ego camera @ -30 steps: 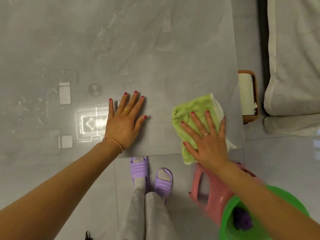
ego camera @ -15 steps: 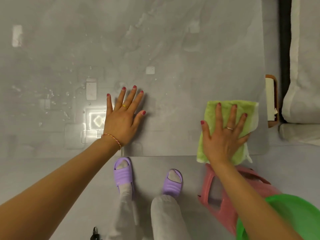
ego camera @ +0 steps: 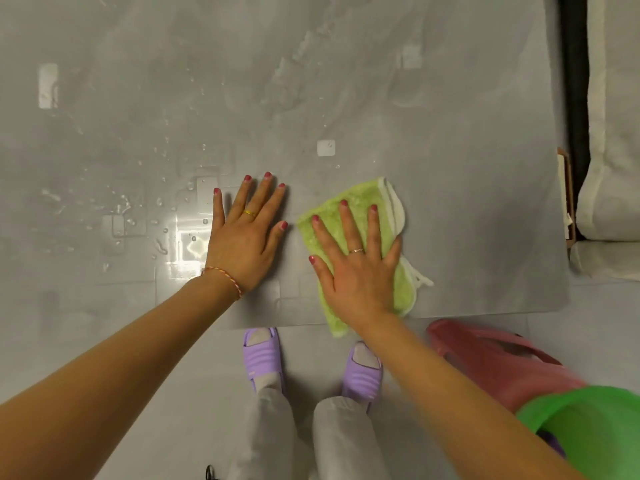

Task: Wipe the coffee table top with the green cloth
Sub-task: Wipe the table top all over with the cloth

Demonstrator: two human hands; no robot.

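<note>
Right hand [ego camera: 356, 268] flat, fingers spread, palm down on cloth [ego camera: 353, 216]; pressing, not gripping. Cloth green with white edging, folded, lying on worktop [ego camera: 450, 168] near its front edge, one corner hanging over that edge above the floor. White loop or cord showing at cloth's right side.

Left hand [ego camera: 242, 237] open and flat, palm down directly on worktop, just left of cloth, thumb tip near cloth's left edge but apart from it. Gold ring on one finger, braided thread at the wrist.

Worktop grey, glossy, with water droplets [ego camera: 162, 202] scattered left of the left hand and a bright light reflection beside it.

Below the front edge: purple slippers [ego camera: 263, 358] on grey floor, grey trouser legs. Pink stool [ego camera: 491, 362] to the right, green basin [ego camera: 585, 434] at lower right corner, partly cut off by frame.
</note>
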